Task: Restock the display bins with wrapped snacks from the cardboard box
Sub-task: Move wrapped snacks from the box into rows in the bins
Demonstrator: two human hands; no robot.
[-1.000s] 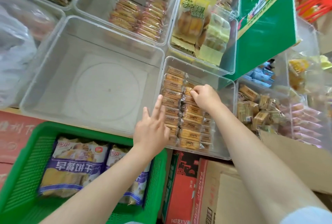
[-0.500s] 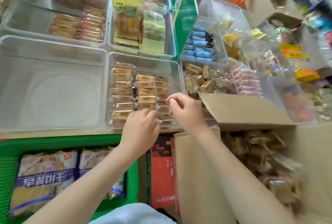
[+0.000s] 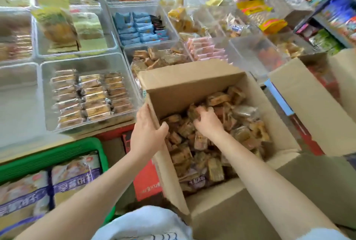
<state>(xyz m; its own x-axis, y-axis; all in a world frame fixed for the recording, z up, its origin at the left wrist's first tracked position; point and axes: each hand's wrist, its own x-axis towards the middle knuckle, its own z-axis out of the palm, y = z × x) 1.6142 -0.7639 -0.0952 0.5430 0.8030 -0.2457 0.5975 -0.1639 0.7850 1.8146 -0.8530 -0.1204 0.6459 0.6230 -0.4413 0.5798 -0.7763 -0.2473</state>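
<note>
Two hands work low in the frame: the left hand (image 3: 147, 132) grips the cardboard box (image 3: 192, 84) wall; the right hand (image 3: 207, 122) curls over wrapped snacks (image 3: 215, 170). Grab a few, gently.

I'm looking at a snack shop: clear bins (image 3: 84, 93) of wrapped snacks (image 3: 92, 95) fill the counter (image 3: 19, 139), packed shelves (image 3: 331, 8) stand at right, and a stock box (image 3: 192, 84) sits open.
</note>
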